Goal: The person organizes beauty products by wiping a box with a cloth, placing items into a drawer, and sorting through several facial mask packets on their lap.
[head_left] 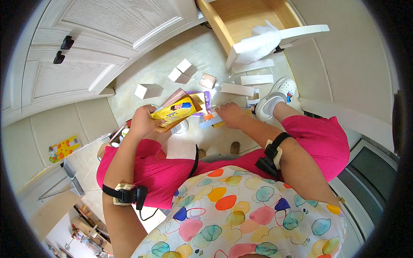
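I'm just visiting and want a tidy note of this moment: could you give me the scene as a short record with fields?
Left hand: gripping a yellow packet
Right hand: at a pale blue box; grip unclear
Floor: several white boxes, one small brownish box
Drawer: pulled open, white wrapping over its front
Right foot: white clog

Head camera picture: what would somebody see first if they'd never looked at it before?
Probably the bright pink bottoms and the top with colourful blobs, filling much of the lower middle. Next, perhaps the bright yellow packet in the left hand, just left of centre. Near the upper edge, white wrapping hangs over the front of an open drawer.
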`<state>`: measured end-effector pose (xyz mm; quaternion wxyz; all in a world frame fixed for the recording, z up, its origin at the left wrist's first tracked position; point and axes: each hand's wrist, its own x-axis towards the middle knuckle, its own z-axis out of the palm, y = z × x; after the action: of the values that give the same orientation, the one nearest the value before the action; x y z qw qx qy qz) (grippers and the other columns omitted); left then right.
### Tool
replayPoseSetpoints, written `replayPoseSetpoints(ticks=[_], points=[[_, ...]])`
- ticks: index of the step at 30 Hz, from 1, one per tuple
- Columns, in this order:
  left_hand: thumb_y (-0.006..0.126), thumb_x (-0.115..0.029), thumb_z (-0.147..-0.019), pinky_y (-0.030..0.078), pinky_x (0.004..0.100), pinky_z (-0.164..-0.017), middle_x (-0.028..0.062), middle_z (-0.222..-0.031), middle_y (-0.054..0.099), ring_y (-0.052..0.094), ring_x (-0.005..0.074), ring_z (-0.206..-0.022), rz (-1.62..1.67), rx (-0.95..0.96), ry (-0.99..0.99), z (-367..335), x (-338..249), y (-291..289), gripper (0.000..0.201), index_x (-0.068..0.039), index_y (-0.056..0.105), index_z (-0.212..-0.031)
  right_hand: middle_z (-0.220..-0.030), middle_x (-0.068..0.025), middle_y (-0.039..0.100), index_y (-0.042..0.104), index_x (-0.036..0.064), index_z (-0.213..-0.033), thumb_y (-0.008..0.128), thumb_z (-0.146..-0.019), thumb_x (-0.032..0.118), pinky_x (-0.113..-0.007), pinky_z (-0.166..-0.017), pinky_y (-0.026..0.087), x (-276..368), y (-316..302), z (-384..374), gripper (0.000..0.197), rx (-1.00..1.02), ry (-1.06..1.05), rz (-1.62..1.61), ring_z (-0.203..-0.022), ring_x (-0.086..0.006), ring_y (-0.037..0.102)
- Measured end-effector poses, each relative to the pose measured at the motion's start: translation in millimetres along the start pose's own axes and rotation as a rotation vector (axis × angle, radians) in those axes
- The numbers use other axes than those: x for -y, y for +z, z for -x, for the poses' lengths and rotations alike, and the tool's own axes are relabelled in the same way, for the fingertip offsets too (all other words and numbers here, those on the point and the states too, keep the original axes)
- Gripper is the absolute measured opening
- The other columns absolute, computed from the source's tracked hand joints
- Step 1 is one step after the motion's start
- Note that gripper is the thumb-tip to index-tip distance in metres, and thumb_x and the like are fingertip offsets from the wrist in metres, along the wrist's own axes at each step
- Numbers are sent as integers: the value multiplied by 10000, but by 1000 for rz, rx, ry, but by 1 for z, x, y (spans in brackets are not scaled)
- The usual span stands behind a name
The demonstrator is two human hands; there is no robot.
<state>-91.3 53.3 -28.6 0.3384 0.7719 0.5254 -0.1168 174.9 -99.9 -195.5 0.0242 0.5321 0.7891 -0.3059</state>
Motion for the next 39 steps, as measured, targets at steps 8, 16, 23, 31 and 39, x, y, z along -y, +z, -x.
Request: replayPoseSetpoints(ticks=[8, 16, 23, 31, 39], points=[[791, -127, -556, 455, 354, -647, 196, -763, 605, 583, 307, -668, 10, 6, -53, -2, 1, -2, 315, 39, 636, -774, -904, -113, 610, 560, 66, -973, 675, -665, 172, -413, -699, 484, 23, 9, 7, 346, 110, -70, -10, -836, -273, 617], [779, -47, -573, 459, 308, -594, 122, -705, 614, 562, 196, -623, 63, -30, -20, -2, 18, 7, 253, 35, 618, -751, -874, -97, 605, 539, 72, -954, 700, -649, 177, -394, -724, 472, 11, 15, 8, 361, 234, -174, 87, -849, -271, 603], [786, -110, -557, 464, 348, -648, 188, -774, 619, 597, 312, -680, 51, -17, 18, -5, 20, 9, 315, 43, 633, -786, -937, -90, 592, 524, 78, -1055, 706, -640, 158, -385, -752, 453, 8, 22, 10, 460, 171, -171, 112, -880, -265, 592], [803, -130, -553, 463, 357, -650, 197, -785, 612, 598, 322, -694, 17, -13, 8, -3, 14, 7, 333, 36, 636, -788, -1050, -89, 572, 479, 108, -1194, 740, -623, 169, -437, -841, 417, 4, 19, 13, 631, 160, -176, 145, -1007, -261, 549], [808, -132, -547, 466, 360, -650, 200, -775, 615, 602, 324, -692, 25, -22, 1, -3, 13, 7, 344, 42, 637, -791, -1202, -100, 502, 360, 129, -1330, 818, -519, 213, -458, -983, 337, 4, 8, 15, 935, 245, -173, 161, -1149, -272, 458]])
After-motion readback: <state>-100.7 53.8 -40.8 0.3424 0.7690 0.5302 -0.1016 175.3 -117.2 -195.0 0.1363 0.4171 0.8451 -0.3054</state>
